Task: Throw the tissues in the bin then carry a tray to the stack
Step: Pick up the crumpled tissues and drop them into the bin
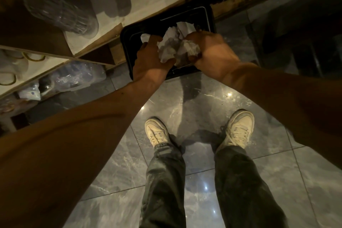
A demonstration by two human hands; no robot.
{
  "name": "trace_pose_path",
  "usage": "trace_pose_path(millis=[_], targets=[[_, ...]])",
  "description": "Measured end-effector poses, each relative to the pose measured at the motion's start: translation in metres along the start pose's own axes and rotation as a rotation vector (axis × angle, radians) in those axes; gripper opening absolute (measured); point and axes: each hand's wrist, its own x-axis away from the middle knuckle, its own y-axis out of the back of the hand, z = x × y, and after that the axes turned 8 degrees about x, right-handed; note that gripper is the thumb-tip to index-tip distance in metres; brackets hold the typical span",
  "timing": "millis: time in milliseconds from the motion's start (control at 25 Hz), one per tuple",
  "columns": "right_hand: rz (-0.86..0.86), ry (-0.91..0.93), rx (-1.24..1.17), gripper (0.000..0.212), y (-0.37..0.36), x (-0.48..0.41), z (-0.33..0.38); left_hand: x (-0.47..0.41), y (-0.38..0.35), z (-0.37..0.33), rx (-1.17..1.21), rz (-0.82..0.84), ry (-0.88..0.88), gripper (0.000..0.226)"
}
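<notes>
Both hands, left hand (151,57) and right hand (209,52), clamp crumpled tissues (172,46) between their grips above the black tray (127,35); loosely bunched outer pieces could slip free.

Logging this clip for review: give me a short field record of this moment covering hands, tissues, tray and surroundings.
left hand: gripping crumpled tissues
right hand: gripping the same tissues
tray: black, beneath the hands, partly under the counter edge
bin: not visible
floor: glossy grey tiles
stage: tissues gathered, not yet thrown away
</notes>
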Motion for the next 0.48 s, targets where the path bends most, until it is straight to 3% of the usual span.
trace_pose_path(millis=[280,480], targets=[[-0.006,-0.067,0.072,0.043,0.029,0.036,0.013,0.038,0.020,-0.014,-0.027,0.021,-0.093,0.063],[-0.044,0.034,0.091,0.037,0.061,0.083,0.041,0.079,0.044,-0.052,-0.090,0.071,-0.117,0.048]])
